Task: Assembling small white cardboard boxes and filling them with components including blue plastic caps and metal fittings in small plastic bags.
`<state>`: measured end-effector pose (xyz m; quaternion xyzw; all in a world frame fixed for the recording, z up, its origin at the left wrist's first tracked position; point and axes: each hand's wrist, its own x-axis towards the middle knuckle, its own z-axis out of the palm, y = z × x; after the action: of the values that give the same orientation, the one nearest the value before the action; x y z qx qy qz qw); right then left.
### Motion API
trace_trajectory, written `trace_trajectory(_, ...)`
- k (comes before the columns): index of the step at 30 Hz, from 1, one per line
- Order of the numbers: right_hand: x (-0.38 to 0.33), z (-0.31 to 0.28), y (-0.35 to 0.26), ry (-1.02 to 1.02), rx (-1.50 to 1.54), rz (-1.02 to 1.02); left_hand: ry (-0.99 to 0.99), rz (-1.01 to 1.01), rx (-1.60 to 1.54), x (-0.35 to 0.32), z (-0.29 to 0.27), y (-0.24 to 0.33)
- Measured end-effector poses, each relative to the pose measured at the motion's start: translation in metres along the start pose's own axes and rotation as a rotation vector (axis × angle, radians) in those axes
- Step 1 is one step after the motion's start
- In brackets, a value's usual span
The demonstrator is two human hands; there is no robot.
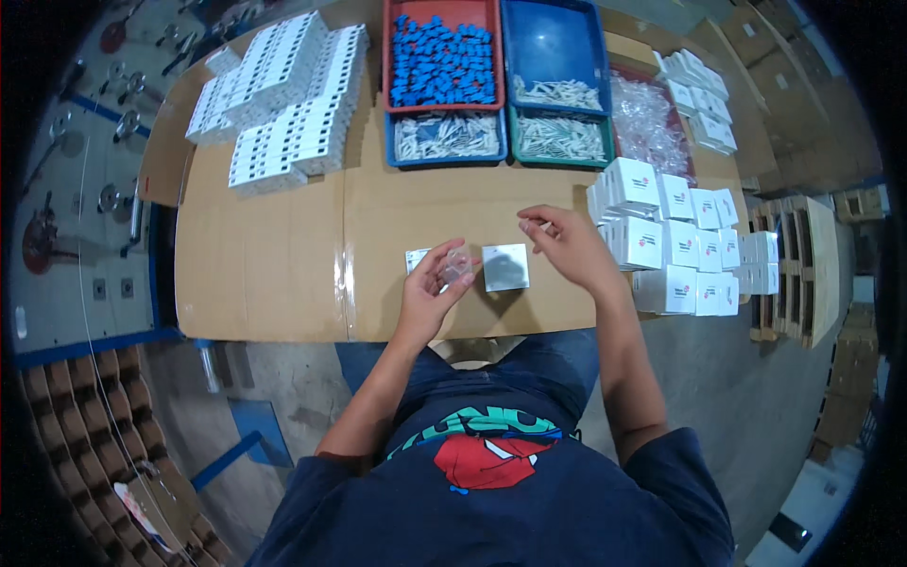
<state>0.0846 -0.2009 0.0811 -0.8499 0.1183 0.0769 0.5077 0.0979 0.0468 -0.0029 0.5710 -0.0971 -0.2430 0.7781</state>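
Observation:
My left hand (432,282) is closed around a small clear plastic piece (458,263), held over the cardboard-covered table near its front edge. Just right of it sits a white square box (505,267). Another white box (413,258) is partly hidden behind my left hand. My right hand (565,244) hovers to the right of the square box, its fingers loosely bent and apart, with nothing visible between them.
Stacked white boxes stand at the back left (298,104) and on the right (666,236). Along the back are a red tray (386,76) of blue parts, blue (553,42) and green (515,142) trays of white sticks, and clear plastic pieces (650,123).

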Motion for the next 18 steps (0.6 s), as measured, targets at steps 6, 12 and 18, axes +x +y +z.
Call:
trace_trajectory(6,0.076,-0.051,0.044,0.069,-0.456,0.011,-0.074,-0.06,-0.002,-0.01,0.004,-0.013)
trace_trajectory(12,0.165,-0.06,0.103,0.325,-0.533,-0.067,-0.105,-0.108,0.095,-0.025,0.004,-0.022)
trace_trajectory(18,0.216,-0.072,0.109,0.658,-0.52,-0.112,-0.093,-0.147,0.161,-0.033,-0.005,-0.016)
